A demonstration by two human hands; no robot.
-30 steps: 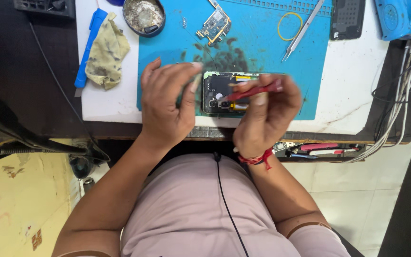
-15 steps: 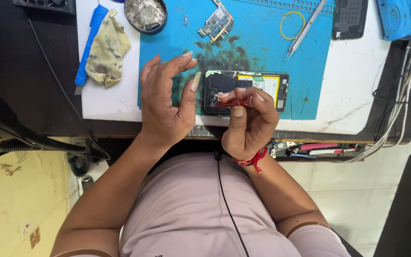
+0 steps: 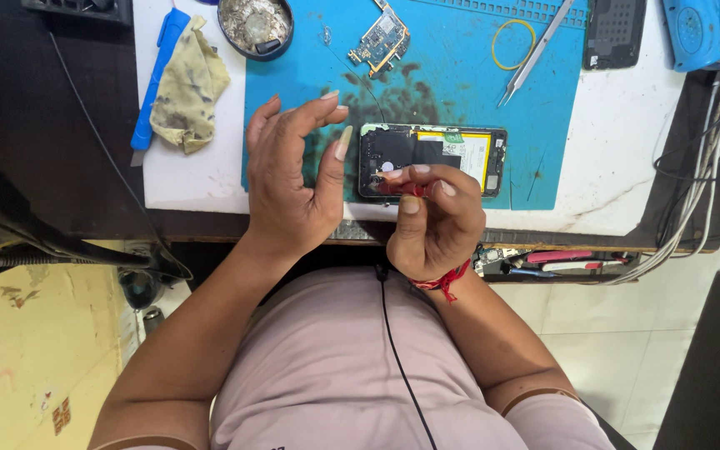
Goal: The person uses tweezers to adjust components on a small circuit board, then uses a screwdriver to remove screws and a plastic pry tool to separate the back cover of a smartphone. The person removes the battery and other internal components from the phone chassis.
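A white bench point(image 3: 627, 175) carries a blue work mat point(image 3: 460, 75), stained dark near its middle. On the mat's near edge lies an opened phone point(image 3: 432, 160), back cover off. The left hand point(image 3: 293, 179) hovers just left of it, fingers spread and holding nothing. The right hand point(image 3: 433, 218) pinches a thin red tool point(image 3: 410, 188) over the phone's lower edge. Farther back lie a yellowed cloth point(image 3: 187, 87), a circuit board point(image 3: 381, 37) and tweezers point(image 3: 535, 52).
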